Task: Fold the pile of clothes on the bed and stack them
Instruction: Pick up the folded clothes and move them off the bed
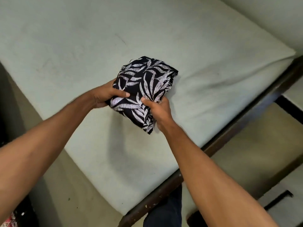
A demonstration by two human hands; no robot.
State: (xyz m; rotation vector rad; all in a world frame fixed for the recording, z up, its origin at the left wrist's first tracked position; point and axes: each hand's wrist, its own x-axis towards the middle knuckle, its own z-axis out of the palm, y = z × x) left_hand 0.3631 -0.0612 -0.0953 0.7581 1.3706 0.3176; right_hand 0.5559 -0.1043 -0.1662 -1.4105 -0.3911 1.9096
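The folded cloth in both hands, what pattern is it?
Cloth: black with pale lilac-white leaf print, clearest in the head view.

A folded cloth [144,90] is held over a mattress [65,54], left hand [105,95] on its left, right hand [159,112] on its near right.

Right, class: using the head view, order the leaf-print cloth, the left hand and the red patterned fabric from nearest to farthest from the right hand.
1. leaf-print cloth: gripped by the right hand itself, so touching.
2. left hand: gripping the cloth's opposite side.
3. red patterned fabric: far off, in the picture's lower-left corner.
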